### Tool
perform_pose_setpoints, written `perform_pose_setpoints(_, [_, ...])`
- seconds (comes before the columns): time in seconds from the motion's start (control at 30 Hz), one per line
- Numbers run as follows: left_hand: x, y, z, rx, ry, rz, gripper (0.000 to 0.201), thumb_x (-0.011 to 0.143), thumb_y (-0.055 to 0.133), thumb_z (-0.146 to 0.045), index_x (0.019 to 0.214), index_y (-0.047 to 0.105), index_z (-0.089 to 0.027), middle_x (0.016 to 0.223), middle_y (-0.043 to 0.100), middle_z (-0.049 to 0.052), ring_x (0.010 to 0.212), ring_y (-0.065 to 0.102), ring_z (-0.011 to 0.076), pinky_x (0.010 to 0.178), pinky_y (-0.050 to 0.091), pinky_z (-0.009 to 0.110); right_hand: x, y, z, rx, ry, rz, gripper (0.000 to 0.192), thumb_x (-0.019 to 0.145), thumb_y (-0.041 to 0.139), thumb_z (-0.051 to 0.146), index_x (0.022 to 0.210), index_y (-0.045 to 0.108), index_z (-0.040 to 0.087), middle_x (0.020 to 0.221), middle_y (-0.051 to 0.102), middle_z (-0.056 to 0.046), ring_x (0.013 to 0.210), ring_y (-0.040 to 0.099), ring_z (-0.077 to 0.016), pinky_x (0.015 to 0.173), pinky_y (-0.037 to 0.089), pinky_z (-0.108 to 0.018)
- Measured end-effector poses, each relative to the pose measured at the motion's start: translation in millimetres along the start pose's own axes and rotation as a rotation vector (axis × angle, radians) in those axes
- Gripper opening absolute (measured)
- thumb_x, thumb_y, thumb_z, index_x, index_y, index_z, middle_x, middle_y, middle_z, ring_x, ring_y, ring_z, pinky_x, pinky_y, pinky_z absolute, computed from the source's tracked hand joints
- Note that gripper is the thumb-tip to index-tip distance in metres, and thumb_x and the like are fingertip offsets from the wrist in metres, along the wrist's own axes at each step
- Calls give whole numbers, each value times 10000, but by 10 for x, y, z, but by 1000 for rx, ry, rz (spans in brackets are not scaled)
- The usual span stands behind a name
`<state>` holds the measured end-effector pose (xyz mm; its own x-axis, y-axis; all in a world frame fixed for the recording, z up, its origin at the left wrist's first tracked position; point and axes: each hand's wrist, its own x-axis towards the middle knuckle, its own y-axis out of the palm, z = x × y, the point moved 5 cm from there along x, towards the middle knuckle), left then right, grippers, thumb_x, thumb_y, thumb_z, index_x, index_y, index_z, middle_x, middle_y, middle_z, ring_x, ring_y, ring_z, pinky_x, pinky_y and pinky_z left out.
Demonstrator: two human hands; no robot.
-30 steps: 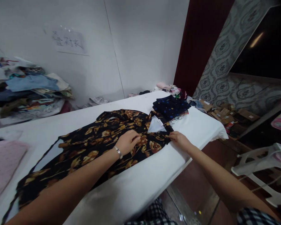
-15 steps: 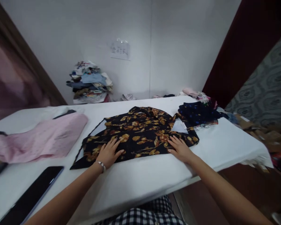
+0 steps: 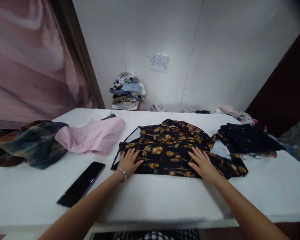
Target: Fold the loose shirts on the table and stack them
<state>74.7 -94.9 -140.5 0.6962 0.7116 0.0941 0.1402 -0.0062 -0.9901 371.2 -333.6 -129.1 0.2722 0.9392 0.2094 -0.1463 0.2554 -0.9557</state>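
A black shirt with a gold floral print (image 3: 172, 146) lies spread on the white table (image 3: 165, 200), its collar end with a white label to the right. My left hand (image 3: 129, 162) rests flat on the shirt's near left edge, fingers spread, a bracelet on the wrist. My right hand (image 3: 202, 164) presses flat on the near edge right of centre, fingers apart. Neither hand grips the cloth.
A black phone (image 3: 81, 183) lies on the table left of my left arm. A pink garment (image 3: 92, 136) and a dark mottled cloth (image 3: 32, 143) lie further left. A dark blue dotted garment (image 3: 247, 138) sits at right. A pile of clothes (image 3: 127, 91) stands against the wall.
My view has swung left. My left hand slid from the shirt's collar area to its left end, then held there. My right hand moved along the near edge; both now lie flat.
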Motion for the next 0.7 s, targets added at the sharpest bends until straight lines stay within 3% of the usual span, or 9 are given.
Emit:
perform_pose_setpoints(0.17, [147, -200, 72, -220, -22, -49, 465, 887, 399, -498, 1212, 593, -227, 1368, 517, 77, 1281, 444, 231, 1073, 322, 400, 25, 400, -271, -69, 69, 82, 568, 903, 332, 579, 1403, 396, 318, 1506, 300, -50, 1396, 231, -282, 1098, 206, -552])
perform_pose_setpoints(0.33, [833, -473, -11, -282, -20, -116, 366, 869, 459, -417, 1138, 616, -225, 1215, 627, 59, 1145, 547, 201, 1000, 384, 306, -3, 445, -304, -121, 60, 96, 590, 907, 311, 583, 1418, 374, 295, 1517, 262, -46, 1402, 215, -271, 1108, 201, -533])
perform_pose_setpoints(0.47, [1488, -385, 11, -268, -232, -45, 438, 821, 523, -459, 1172, 590, -205, 1263, 584, 125, 1174, 527, 266, 975, 397, 369, -2, 422, -282, -118, 63, 111, 587, 912, 309, 574, 1431, 346, 300, 1521, 246, -35, 1404, 210, -268, 1107, 213, -524])
perform_pose_setpoints(0.57, [1817, -216, 84, -306, -378, 35, 499, 735, 637, -487, 1101, 621, -148, 1143, 628, 197, 1089, 574, 352, 904, 435, 460, -9, 426, -294, -110, 62, 116, 580, 913, 315, 569, 1437, 326, 319, 1523, 240, -25, 1406, 203, -268, 1108, 211, -522])
perform_pose_setpoints(0.63, [1975, -121, 126, -357, -405, 86, 402, 709, 704, -394, 1001, 652, -123, 1055, 652, 192, 1029, 602, 349, 871, 458, 459, -12, 428, -305, -109, 60, 115, 578, 914, 318, 565, 1440, 317, 325, 1524, 235, -21, 1407, 200, -264, 1113, 205, -512])
perform_pose_setpoints(0.7, [2114, -99, 164, -424, -376, 90, 327, 772, 670, -336, 1020, 635, -126, 1068, 638, 146, 999, 609, 282, 847, 486, 425, -10, 427, -308, -102, 56, 113, 577, 913, 328, 561, 1441, 312, 329, 1523, 240, -20, 1407, 200, -262, 1115, 204, -506])
